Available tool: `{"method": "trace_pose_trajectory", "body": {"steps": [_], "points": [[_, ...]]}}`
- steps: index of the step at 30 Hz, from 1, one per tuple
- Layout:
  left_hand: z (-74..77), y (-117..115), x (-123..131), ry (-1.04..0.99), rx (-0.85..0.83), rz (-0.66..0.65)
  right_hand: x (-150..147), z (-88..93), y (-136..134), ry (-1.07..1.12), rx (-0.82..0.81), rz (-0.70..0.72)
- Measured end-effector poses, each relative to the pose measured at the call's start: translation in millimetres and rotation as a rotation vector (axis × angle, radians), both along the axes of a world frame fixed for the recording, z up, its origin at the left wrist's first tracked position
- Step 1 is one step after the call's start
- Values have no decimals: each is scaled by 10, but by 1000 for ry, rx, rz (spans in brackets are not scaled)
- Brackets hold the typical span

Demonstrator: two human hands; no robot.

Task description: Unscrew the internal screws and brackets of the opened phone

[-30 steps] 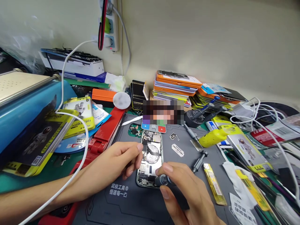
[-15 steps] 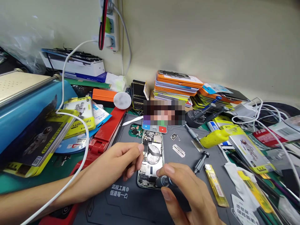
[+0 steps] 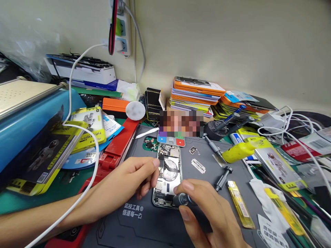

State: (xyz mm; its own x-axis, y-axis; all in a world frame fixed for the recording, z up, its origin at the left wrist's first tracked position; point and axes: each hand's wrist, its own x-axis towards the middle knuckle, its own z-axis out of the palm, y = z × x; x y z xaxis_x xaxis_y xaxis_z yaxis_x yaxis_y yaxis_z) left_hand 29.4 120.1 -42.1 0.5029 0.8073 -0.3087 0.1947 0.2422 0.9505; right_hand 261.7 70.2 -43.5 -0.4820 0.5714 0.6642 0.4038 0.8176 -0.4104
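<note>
An opened phone lies face down on the dark grey work mat, its inner parts and round coil showing. My left hand rests on the mat with curled fingers pressed against the phone's left edge. My right hand is closed around a dark screwdriver, its tip at the phone's lower right corner. A razor blade and a small metal bracket lie on the mat to the right of the phone.
Another screwdriver and a yellow lighter lie right of my hand. A yellow bottle, battery packs, a red tool, stacked orange boxes and white cables crowd the bench. A blue machine stands left.
Both hands stay on the phone and screwdriver. The view has shifted very slightly; nothing else has visibly moved.
</note>
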Motion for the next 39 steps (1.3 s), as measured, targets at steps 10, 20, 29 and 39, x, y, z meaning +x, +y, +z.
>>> {"method": "trace_pose_trajectory", "body": {"steps": [10,20,29,39], "points": [[0,-6,-3,22,10,3,25,6,-20,-29,16,-7],[20,3,-12,-8,19,-5,-4,32,3,-15,-5,15],[53,-19,-3,-4,-5,2,8,8,12,-22,25,20],[54,-7,0,-7,-1,8,9,26,1,-25,33,-9]]}}
